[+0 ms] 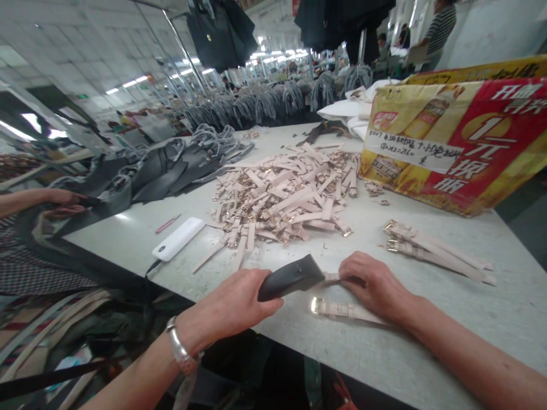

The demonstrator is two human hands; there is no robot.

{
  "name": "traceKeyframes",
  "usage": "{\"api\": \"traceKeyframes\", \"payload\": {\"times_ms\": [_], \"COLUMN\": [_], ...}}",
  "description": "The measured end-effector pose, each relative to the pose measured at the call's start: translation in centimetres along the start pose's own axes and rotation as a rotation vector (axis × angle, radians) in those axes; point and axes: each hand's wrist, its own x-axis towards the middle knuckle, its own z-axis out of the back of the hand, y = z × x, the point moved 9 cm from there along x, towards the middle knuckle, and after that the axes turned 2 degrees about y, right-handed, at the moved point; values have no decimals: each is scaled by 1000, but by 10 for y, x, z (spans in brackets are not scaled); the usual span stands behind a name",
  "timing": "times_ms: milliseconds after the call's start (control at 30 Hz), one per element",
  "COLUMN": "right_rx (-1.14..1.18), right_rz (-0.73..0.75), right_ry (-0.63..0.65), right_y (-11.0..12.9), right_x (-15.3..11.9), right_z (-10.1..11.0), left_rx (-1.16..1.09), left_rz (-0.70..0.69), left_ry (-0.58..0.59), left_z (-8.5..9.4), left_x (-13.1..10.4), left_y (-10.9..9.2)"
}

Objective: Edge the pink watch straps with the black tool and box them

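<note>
A dark handheld tool [293, 279] is wrapped in the fingers of my left hand [239, 299], its wide end pointing right. My right hand [371, 282] pinches a short pale strap [331, 277], whose near end lies at the tool's tip. Just below my right hand, another pale strap [342, 309] with a gold buckle lies on the table. Beyond both hands spreads a heap of pale buckled straps [286, 196]. Several more straps [440, 250] lie in a small bundle to the right.
A white device [178, 239] with a black cable and a thin red tool [168, 224] lie left on the table [453, 336]. A yellow and red box [453, 142] stands back right. Grey bag parts [171, 165] cover the back left, where another person's hand [64, 202] reaches in.
</note>
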Motion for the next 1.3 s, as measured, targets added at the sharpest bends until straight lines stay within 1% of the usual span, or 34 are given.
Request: {"api": "traceKeyframes", "payload": {"times_ms": [133, 267, 367, 467, 567, 733, 867, 1033, 1133, 1233, 1300], "right_rx": [126, 118, 99, 87, 63, 26, 5, 23, 1, -22, -38], "right_rz": [-25, -94, -125, -130, -139, -157, -163, -113, -156, -217, -235], "right_ry": [15, 28, 45, 67, 90, 82, 90, 175, 186, 156, 135], "right_y": [-1, -5, -7, -8, -12, -16, -14, -13, -19, -23, -24], "right_x": [0, 3, 7, 10, 11, 10, 10, 14, 15, 13, 13], "right_z": [0, -2, -4, -8, -13, -15, -14, -19, -20, -20, -20], "left_rx": [67, 84, 111, 128, 121, 145, 182, 196, 154, 94, 89], "left_rz": [-8, -8, -15, -43, -51, -51, -54, -57, -56, -56, -50], "left_ry": [25, 61, 45, 54, 59, 60, 67, 55, 33, 51, 52], "left_z": [-3, -7, -4, -4, -5, 0, 5, 5, 0, -6, -7], "left_x": [-2, 0, 5, 11, 14, 10, 8, 13, 14, 12, 9], "left_y": [-4, -3, -6, -12, -13, -11, -20, -30, -29, -23, -17]}}
